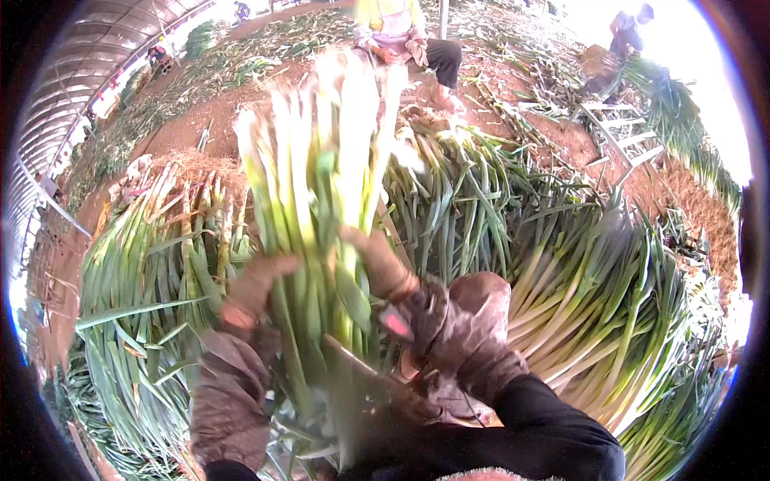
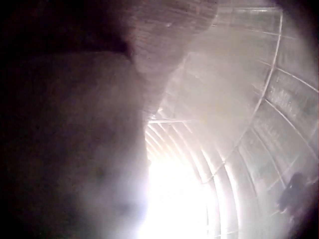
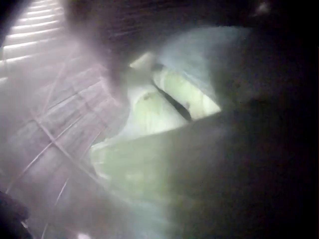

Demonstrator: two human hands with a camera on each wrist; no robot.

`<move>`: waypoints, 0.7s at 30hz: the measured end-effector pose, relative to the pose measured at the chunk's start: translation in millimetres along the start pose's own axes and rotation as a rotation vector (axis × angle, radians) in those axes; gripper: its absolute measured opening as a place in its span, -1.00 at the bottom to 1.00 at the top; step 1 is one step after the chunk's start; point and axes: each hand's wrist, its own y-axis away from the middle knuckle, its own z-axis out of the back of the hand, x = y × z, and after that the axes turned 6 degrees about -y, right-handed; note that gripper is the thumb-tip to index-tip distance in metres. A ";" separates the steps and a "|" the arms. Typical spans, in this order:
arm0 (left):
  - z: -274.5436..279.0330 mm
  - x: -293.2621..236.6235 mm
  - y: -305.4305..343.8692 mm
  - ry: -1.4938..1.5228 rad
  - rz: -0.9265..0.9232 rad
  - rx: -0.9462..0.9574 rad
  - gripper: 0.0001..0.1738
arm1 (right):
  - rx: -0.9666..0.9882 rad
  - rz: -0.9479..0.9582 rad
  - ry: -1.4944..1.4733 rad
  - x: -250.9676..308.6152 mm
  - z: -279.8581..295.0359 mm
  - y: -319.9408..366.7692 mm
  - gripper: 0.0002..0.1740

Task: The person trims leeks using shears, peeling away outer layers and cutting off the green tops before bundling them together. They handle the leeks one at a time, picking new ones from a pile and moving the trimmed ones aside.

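Between my two hands stands a bunch of long green onions (image 1: 309,184), held upright with its white root ends at the top and its green leaves hanging below. My left hand (image 1: 261,282) grips the bunch from the left side, around the green part. From the right, my right hand (image 1: 378,260) holds it at about the same height, thumb side toward the stalks. In the right wrist view, pale green stalks (image 3: 154,112) lie close to the camera beside the dark hand. The left wrist view shows mostly a dark blurred surface, and the left fingers are hidden there.
Green onions lie in piles at the left (image 1: 152,264), ahead (image 1: 449,192) and at the right (image 1: 593,297). A person (image 1: 393,40) sits across from me; another person (image 1: 630,32) bends at the far right near a ladder-like frame (image 1: 626,132). An arched roof (image 1: 88,72) spans the left.
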 end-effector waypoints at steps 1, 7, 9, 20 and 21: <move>9.9 -10.5 -12.9 0.047 0.064 -0.036 -0.51 | -0.008 0.062 0.028 29.3 -16.5 -13.9 -0.37; -12.5 -102.9 -103.3 0.319 -0.018 -0.022 -0.48 | 0.034 -0.123 0.284 176.8 -25.2 -101.9 -0.54; -29.6 -109.3 -158.8 0.278 -0.126 -0.003 -0.51 | 0.034 -0.268 0.096 216.0 -12.0 -114.6 -0.54; -141.7 100.4 -228.5 -0.745 0.214 0.340 -0.04 | -0.409 0.075 1.111 252.9 258.4 -46.3 -0.69; -134.4 136.6 -191.9 -0.691 -0.037 0.130 -0.25 | -0.508 -0.180 1.046 237.4 260.0 -28.7 -0.67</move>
